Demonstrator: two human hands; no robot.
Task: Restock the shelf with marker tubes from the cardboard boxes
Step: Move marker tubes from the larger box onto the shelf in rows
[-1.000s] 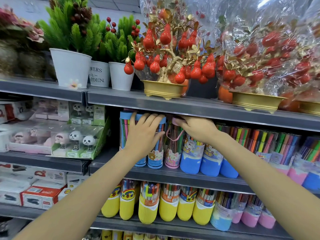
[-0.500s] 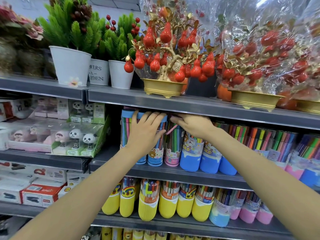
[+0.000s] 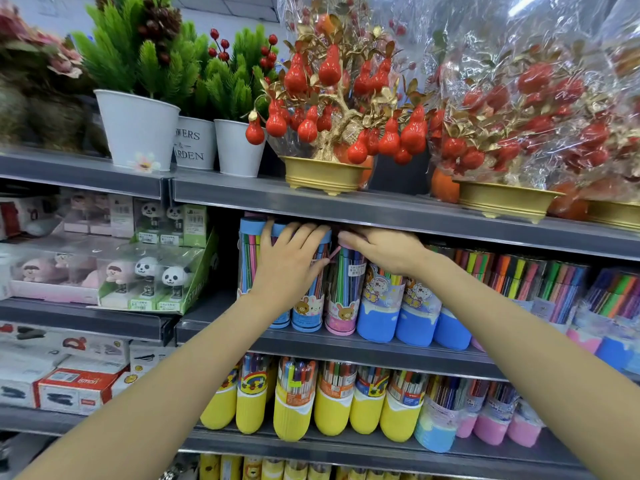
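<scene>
Marker tubes stand in a row on the middle shelf (image 3: 346, 348). My left hand (image 3: 291, 265) lies flat with spread fingers against the tall blue-lidded tubes (image 3: 247, 258) at the row's left end. My right hand (image 3: 384, 247) curls over the top of a pink-lidded marker tube (image 3: 343, 299) that stands right beside them, just under the upper shelf's edge (image 3: 346, 206). Its thumb is hidden. No cardboard box is in view.
Shorter blue-based tubes (image 3: 379, 313) continue the row to the right. Yellow-based tubes (image 3: 294, 410) fill the shelf below. Panda toys (image 3: 149, 271) and stapler boxes (image 3: 69, 389) sit to the left. White plant pots (image 3: 138, 129) and a gold-potted red pear tree (image 3: 325, 174) stand above.
My right hand has moved the pink-lidded tube's top a little further in under the upper shelf. My left hand stays pressed on the blue-lidded tubes.
</scene>
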